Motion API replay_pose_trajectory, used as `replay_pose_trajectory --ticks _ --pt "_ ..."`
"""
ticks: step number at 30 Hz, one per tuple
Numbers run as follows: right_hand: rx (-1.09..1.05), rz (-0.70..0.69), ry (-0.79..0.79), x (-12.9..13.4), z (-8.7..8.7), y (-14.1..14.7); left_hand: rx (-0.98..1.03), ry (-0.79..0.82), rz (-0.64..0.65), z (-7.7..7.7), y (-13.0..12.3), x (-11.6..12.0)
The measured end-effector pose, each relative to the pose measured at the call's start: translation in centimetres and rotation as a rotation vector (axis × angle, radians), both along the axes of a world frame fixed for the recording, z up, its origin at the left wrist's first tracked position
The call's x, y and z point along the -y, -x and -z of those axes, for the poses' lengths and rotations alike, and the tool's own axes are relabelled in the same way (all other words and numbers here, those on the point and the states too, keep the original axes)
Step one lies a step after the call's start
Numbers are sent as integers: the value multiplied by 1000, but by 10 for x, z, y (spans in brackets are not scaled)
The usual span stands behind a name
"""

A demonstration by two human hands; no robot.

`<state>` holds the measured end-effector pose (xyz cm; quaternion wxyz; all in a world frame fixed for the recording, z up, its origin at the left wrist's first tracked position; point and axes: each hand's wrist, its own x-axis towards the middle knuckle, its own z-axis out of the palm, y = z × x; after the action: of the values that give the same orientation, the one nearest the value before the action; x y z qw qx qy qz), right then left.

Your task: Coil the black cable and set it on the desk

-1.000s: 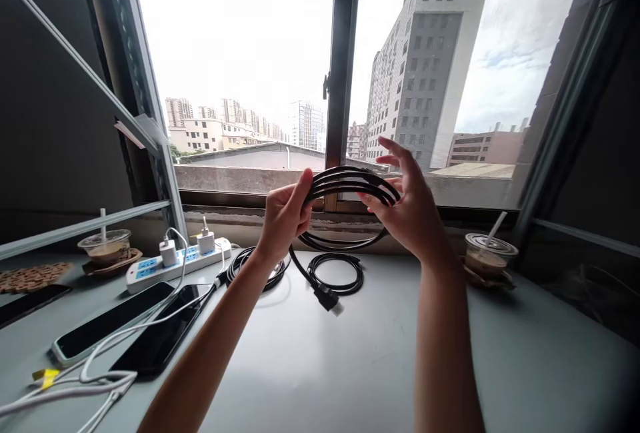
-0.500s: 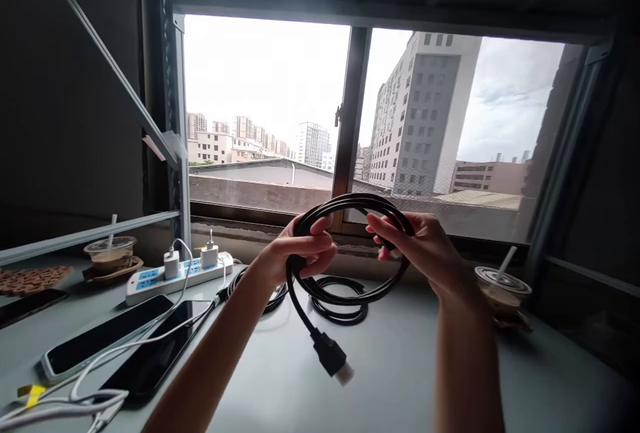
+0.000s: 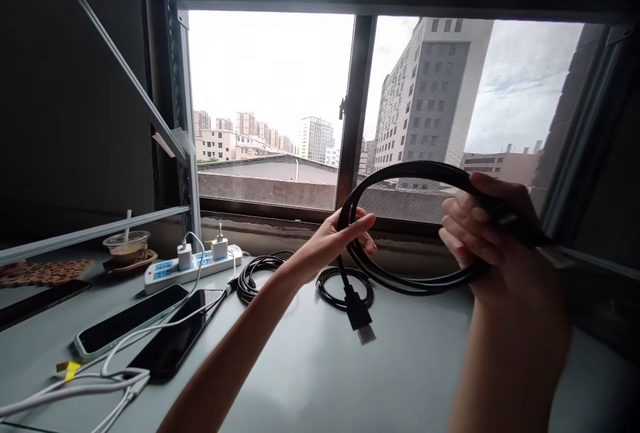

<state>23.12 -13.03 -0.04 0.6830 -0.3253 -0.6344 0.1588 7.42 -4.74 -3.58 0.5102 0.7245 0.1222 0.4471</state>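
Observation:
A black HDMI cable (image 3: 415, 170), wound in a loose coil, hangs in the air above the desk between my two hands. My left hand (image 3: 345, 236) holds the coil's left side, the strands passing through the crook of the thumb. From that side one plug (image 3: 359, 310) dangles down with its metal tip showing. My right hand (image 3: 480, 226) is closed round the coil's right side. The other end of the cable, blurred, sticks out to the right past this hand. Behind the held coil, two more black coiled cables (image 3: 260, 276) lie on the desk.
On the left are a white power strip (image 3: 193, 270) with chargers, several phones (image 3: 133, 320), tangled white cables (image 3: 120, 380) and an iced drink cup (image 3: 127, 246) on a coaster. A window (image 3: 270, 86) stands behind the desk (image 3: 320, 380); a metal frame (image 3: 193, 120) rises at left.
The coil and both hands have shifted right and slightly up; the right hand has moved further, spreading the coil wider. It now covers where the right-hand cup stood. The view has turned slightly.

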Motion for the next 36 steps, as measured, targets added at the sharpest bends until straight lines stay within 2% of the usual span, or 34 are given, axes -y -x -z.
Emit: replay_pose_trajectory --ticks 2,4,6,8,10,15,17,19,21,24,27,30,33,36 --pt "-107 -29 19 -5 -1 9 40 -102 -204 1 1 -6" --pt "-184 -106 84 -14 2 16 67 -143 -334 3 4 -17" --pt "-189 -185 175 -26 8 17 46 -118 -355 6 8 -31" --pt "-155 -199 270 -39 15 13 7 -84 -340 9 12 -46" --pt "-69 -92 328 -53 23 5 0 -63 -365 14 15 -61" --pt "321 381 297 -91 49 -5 34 89 -471 30 10 -84" --pt "481 497 276 -105 62 -1 7 95 -534 37 6 -92" --pt "591 552 346 -119 74 2 -39 87 -601 46 4 -102" --pt "657 548 488 -133 87 2 -118 96 -641 58 6 -114" --pt "689 452 684 -153 110 -5 -290 149 -658 81 12 -134" --pt "673 358 813 -172 138 -15 -473 195 -675 108 14 -149" --pt "655 369 890 -185 162 -23 -631 199 -711 131 10 -156" --pt "640 390 934 -192 175 -30 -752 169 -750 142 4 -157" --pt "628 392 952 -195 177 -35 -836 94 -784 143 -1 -155"
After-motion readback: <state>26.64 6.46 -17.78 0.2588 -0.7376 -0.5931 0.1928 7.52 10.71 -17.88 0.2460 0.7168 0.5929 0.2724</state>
